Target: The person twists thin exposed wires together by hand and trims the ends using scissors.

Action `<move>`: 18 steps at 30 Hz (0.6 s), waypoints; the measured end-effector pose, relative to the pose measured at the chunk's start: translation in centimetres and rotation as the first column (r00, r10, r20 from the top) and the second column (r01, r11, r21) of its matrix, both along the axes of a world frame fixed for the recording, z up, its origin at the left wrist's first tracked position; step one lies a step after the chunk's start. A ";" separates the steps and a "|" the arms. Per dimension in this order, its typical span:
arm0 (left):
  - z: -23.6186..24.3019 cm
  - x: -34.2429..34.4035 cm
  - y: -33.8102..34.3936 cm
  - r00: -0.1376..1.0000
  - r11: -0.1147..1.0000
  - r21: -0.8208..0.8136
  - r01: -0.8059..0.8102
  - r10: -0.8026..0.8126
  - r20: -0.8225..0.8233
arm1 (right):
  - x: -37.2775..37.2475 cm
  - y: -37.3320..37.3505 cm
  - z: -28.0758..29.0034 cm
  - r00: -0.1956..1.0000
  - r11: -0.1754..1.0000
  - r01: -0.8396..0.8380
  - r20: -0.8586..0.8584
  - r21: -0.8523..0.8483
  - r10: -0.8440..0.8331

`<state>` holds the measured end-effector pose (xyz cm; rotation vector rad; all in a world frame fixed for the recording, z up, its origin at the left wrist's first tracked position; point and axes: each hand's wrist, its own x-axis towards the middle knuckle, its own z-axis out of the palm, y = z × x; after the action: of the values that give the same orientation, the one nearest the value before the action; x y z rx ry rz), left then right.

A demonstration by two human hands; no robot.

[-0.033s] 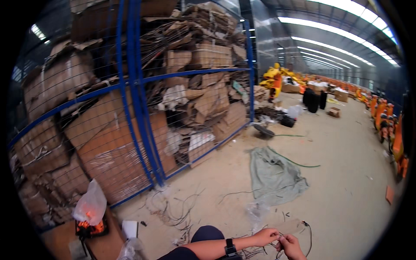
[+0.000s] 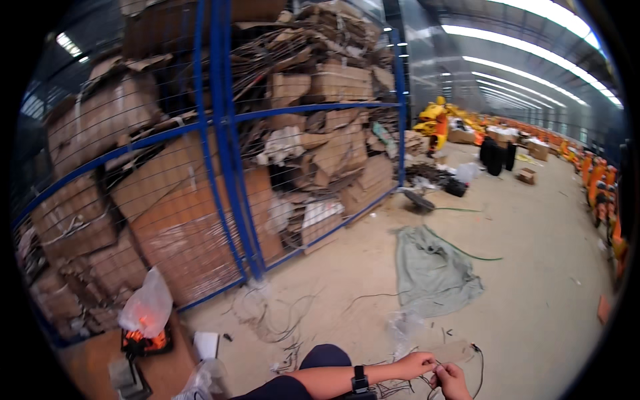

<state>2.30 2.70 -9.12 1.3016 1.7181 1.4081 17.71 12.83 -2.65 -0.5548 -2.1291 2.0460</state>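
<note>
At the bottom edge, my left hand point(image 2: 416, 365) and my right hand point(image 2: 453, 381) are close together, both pinching a thin black wire point(image 2: 476, 360) that loops off to the right over the concrete floor. My left forearm reaches in from the lower left and wears a black wristwatch point(image 2: 360, 380). A dark-clad knee point(image 2: 325, 357) shows just left of the forearm. More thin wire bits point(image 2: 400, 387) lie under my hands.
A blue wire-mesh cage point(image 2: 223, 153) packed with flattened cardboard fills the left. On the floor lie a grey-green cloth point(image 2: 433, 270), a green hose point(image 2: 467, 250), tangled wires point(image 2: 280, 320) and a clear plastic bag point(image 2: 148, 308). Black bins point(image 2: 497, 157) and orange machines point(image 2: 600, 187) stand farther back.
</note>
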 end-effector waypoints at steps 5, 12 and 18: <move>2.7 1.1 -1.9 0.999 0.999 -0.044 -0.027 0.026 -0.027 | 0.7 -0.6 -1.3 0.997 0.995 0.022 0.080 -0.095 -0.015; 2.8 0.4 -2.0 0.996 0.995 -0.050 -0.084 0.084 -0.011 | 0.1 0.7 -2.3 1.000 0.988 -0.010 -0.003 -0.155 0.009; 5.8 -0.6 -1.9 1.000 0.996 -0.087 0.018 -0.020 -0.016 | -0.3 1.8 -1.5 0.998 0.996 0.057 0.014 -0.065 -0.056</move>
<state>1.73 0.84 -3.29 1.2823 1.7537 1.3003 17.43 14.59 -4.18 -0.6302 -2.0354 2.0934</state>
